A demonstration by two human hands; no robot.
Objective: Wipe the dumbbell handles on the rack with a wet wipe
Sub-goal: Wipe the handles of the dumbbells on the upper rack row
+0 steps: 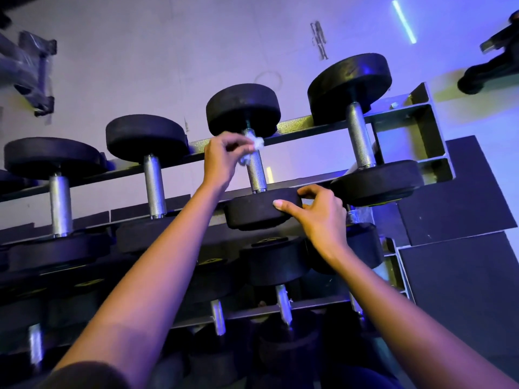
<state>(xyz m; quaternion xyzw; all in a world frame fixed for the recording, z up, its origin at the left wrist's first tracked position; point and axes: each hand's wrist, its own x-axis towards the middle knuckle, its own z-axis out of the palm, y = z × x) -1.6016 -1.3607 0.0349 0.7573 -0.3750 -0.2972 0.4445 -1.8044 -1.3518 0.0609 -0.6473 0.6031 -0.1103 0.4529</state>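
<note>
The left hand (222, 155) pinched a crumpled white wipe (254, 148) against the bumpy metal handle (257, 169), while the right hand (317, 217) gripped the round black rubber end (258, 211) below that handle.

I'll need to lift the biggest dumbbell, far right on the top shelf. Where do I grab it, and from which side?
Probably the knurled handle, midway between the two heads of that dumbbell, reaching from above and in front. It lies across the rack rails with the handle bare on top; the round heads look too wide to close a grip around.
</note>
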